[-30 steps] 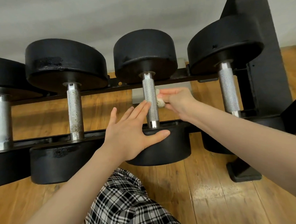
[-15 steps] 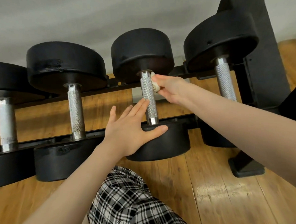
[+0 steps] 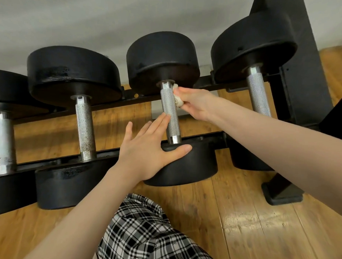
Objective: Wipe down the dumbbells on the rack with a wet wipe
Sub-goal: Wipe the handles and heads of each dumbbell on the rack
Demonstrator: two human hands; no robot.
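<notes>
Several black dumbbells with knurled steel handles lie across a black rack. My right hand pinches a crumpled white wet wipe against the right side of the middle dumbbell's handle, near its far end. My left hand lies flat with fingers spread on that dumbbell's near black head, thumb on its top edge and fingertips touching the handle. Most of the wipe is hidden inside my fingers.
A second dumbbell lies to the left and another to the right, close beside the middle one. The rack's upright and foot stand at right on the wooden floor. My checked trouser leg is below.
My right hand has slid the wipe up the handle from its middle toward the far head. The left hand has stayed on the near head.
</notes>
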